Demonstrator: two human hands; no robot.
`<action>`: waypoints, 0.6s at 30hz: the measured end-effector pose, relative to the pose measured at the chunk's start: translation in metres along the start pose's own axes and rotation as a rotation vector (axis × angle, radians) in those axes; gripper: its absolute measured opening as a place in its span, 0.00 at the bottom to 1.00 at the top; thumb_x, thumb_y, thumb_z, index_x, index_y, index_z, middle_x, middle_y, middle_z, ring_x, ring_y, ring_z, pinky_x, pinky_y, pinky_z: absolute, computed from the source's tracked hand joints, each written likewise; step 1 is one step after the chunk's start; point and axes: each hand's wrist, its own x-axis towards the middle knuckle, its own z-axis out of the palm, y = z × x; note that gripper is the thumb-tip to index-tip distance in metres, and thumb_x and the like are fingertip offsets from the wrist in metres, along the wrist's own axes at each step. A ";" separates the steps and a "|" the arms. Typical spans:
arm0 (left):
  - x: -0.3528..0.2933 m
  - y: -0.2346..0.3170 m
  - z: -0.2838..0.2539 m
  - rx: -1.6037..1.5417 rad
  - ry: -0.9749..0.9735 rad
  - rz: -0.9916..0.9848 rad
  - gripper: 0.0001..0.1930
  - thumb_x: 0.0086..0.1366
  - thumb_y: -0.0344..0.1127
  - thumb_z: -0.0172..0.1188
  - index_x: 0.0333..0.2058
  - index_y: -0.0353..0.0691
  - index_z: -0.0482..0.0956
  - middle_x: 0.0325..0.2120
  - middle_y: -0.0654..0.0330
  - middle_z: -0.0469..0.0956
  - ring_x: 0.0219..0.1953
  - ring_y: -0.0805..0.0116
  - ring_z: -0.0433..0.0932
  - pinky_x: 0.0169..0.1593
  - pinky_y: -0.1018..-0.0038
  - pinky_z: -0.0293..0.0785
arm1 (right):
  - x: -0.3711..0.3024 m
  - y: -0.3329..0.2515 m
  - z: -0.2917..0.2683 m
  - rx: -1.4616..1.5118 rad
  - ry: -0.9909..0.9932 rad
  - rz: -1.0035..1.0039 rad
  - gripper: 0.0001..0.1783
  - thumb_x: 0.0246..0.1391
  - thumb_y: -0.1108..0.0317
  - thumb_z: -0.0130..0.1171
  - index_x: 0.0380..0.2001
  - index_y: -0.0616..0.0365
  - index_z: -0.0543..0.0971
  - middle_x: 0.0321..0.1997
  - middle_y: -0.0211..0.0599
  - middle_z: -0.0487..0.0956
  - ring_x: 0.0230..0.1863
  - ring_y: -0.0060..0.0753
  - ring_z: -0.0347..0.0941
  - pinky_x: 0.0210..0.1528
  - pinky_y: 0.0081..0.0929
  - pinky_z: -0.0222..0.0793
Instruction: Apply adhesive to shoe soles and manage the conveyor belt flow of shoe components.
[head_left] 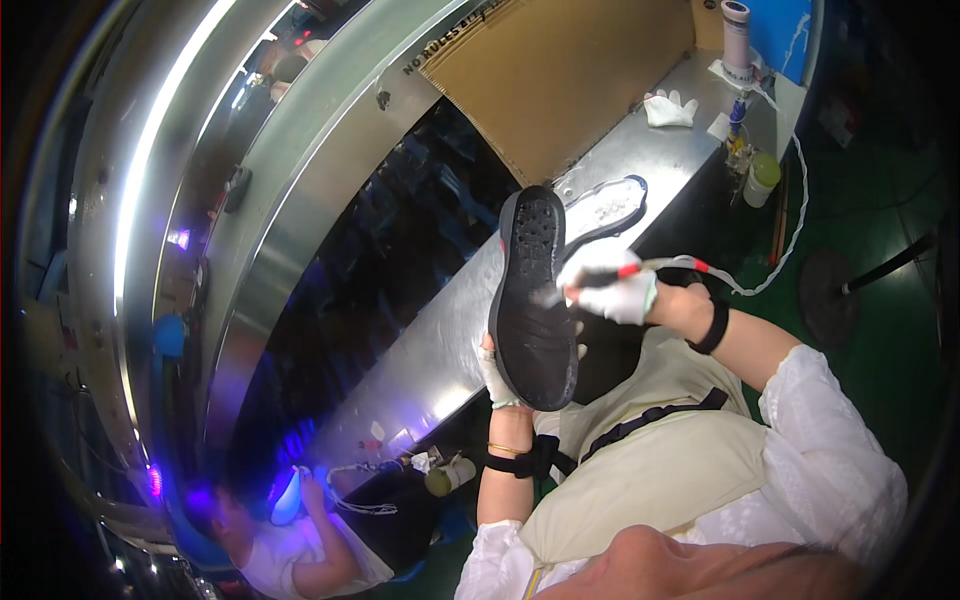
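A black shoe sole (535,330) stands lengthwise in front of me, its inner face toward me, with holes at the far end. My left hand (495,375), in a pale glove with bare fingertips, is closed around its near part; fingertips show at both edges. In my gloved right hand (622,290) is a brush (598,276) with a dark handle and red band, joined to a pale tube. Its blurred tip is at the sole's right edge, near the middle. Behind, a second sole (612,208), whitish inside and dark-rimmed, lies on the metal ledge (430,345).
Beyond the ledge runs a dark conveyor belt (370,250), with a cardboard box (570,85) over it. A white glove (670,109), a pink cylinder (736,45) and a yellow-green jar (763,175) are at the far right. The tube (795,240) loops beside me. Another person (310,550) sits lower left.
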 end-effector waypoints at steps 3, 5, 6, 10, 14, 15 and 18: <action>-0.004 0.004 -0.009 0.057 0.088 0.106 0.45 0.55 0.66 0.48 0.62 0.38 0.54 0.56 0.45 0.63 0.54 0.38 0.66 0.54 0.44 0.66 | -0.008 -0.013 0.001 0.192 -0.213 0.175 0.03 0.44 0.75 0.61 0.25 0.57 0.77 0.27 0.31 0.77 0.31 0.23 0.73 0.36 0.24 0.69; -0.004 0.005 0.007 0.099 0.043 0.127 0.44 0.56 0.65 0.48 0.62 0.37 0.54 0.56 0.45 0.64 0.53 0.40 0.67 0.52 0.45 0.68 | 0.002 -0.005 -0.009 0.252 0.016 0.138 0.02 0.46 0.75 0.60 0.25 0.58 0.77 0.26 0.29 0.77 0.29 0.21 0.72 0.33 0.22 0.68; -0.004 0.005 0.011 0.100 0.043 0.128 0.44 0.56 0.65 0.48 0.62 0.37 0.54 0.56 0.45 0.64 0.53 0.40 0.67 0.52 0.45 0.68 | 0.006 0.004 -0.016 0.211 0.136 0.367 0.01 0.48 0.75 0.59 0.26 0.59 0.76 0.26 0.28 0.76 0.27 0.19 0.70 0.30 0.19 0.67; -0.004 0.005 0.017 0.211 0.030 0.140 0.43 0.56 0.66 0.49 0.61 0.38 0.56 0.55 0.47 0.65 0.53 0.45 0.69 0.52 0.48 0.70 | 0.025 0.007 -0.029 -0.130 0.238 -0.074 0.02 0.48 0.76 0.58 0.27 0.59 0.75 0.26 0.33 0.75 0.27 0.26 0.72 0.31 0.22 0.68; -0.009 0.006 0.002 0.237 0.062 0.191 0.44 0.56 0.67 0.48 0.62 0.39 0.54 0.55 0.48 0.65 0.54 0.43 0.67 0.52 0.45 0.69 | 0.009 -0.014 -0.020 -0.091 0.019 -0.006 0.04 0.43 0.76 0.60 0.27 0.59 0.77 0.27 0.35 0.77 0.29 0.26 0.73 0.33 0.24 0.69; -0.008 0.006 0.004 0.241 0.058 0.200 0.44 0.56 0.67 0.48 0.62 0.39 0.54 0.55 0.48 0.65 0.54 0.43 0.67 0.52 0.45 0.69 | 0.010 -0.014 -0.017 -0.020 0.066 -0.048 0.04 0.45 0.75 0.61 0.28 0.59 0.77 0.27 0.34 0.78 0.29 0.25 0.74 0.32 0.22 0.69; -0.010 -0.002 0.021 0.192 0.033 0.204 0.43 0.57 0.66 0.47 0.61 0.37 0.55 0.55 0.48 0.64 0.55 0.48 0.67 0.54 0.52 0.69 | 0.025 -0.026 -0.012 0.119 0.270 0.143 0.04 0.50 0.72 0.61 0.29 0.61 0.78 0.27 0.32 0.78 0.30 0.23 0.74 0.34 0.19 0.68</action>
